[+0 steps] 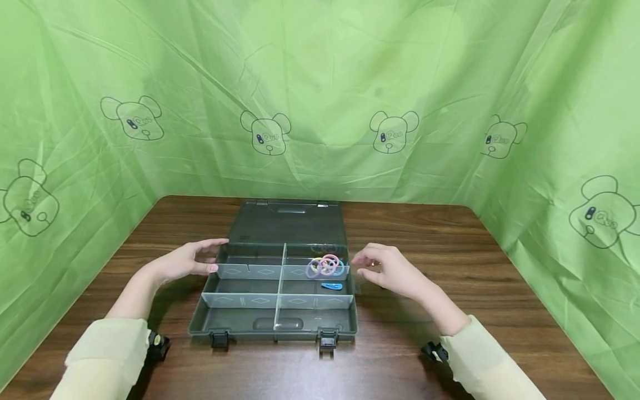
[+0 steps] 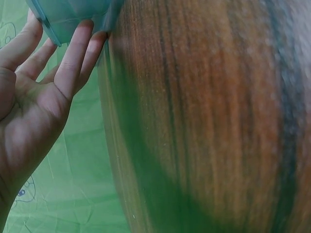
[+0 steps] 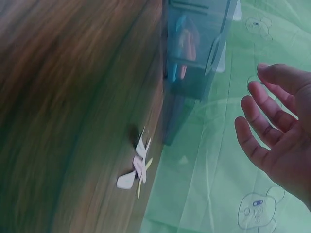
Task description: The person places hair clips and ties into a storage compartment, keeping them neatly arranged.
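A dark translucent divided box (image 1: 240, 333) stands with its lid (image 1: 290, 222) laid back. Several pink, purple, yellow and blue hair ties (image 1: 328, 265) show in its right half, overlapping the rear divider in the head view. A blue snap hair clip (image 1: 332, 286) lies in the middle right compartment. My left hand (image 1: 182, 261) touches the box's left side with thumb and extended fingers spread. My right hand (image 1: 395, 271) hovers beside the right wall, its fingers loosely bent and holding nothing.
In the right wrist view, a small cluster of white, pink and yellow pieces (image 3: 138, 167) lies on the wooden table (image 1: 430, 222); my right hand hides most of it in the head view. Green curtains (image 1: 320, 66) enclose the back and sides. Two latches (image 1: 327, 339) jut from the box's front.
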`<state>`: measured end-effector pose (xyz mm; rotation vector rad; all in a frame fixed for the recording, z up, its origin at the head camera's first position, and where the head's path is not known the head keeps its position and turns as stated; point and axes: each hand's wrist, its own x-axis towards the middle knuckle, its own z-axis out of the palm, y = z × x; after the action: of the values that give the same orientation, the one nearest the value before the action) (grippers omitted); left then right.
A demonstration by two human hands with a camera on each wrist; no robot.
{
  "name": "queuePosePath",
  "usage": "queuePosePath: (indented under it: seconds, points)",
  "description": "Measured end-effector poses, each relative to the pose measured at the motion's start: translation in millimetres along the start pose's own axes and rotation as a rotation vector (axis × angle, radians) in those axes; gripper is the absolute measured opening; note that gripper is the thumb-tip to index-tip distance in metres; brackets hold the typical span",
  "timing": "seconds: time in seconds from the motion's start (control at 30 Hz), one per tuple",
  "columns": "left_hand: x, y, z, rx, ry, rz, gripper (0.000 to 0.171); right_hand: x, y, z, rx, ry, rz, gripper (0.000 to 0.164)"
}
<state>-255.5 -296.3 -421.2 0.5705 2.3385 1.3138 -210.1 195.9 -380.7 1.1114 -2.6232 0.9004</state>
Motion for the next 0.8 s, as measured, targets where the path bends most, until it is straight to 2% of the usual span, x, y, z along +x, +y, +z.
queuePosePath:
  seconds: [0.23,0.33,0.6,0.8]
  points:
    - [0.3,-1.2,-0.4,0.004,0.001,-0.004,0.073,-8.8,10.8,-10.5,-0.042,0.056,0.005,0.017]
    - [0.5,-1.9,-0.5,0.0,0.0,-0.005,0.074,-13.3,16.2,-15.0,-0.052,0.068,0.033,0.019]
    - [0.9,-2.9,-0.8,0.006,0.0,-0.006,0.074,-25.2,33.1,-20.1,-0.091,0.08,0.067,0.018]
    - [1.4,-3.8,-0.9,0.01,-0.002,-0.002,0.074,-34.6,43.0,-21.5,-0.174,0.065,0.095,0.016]
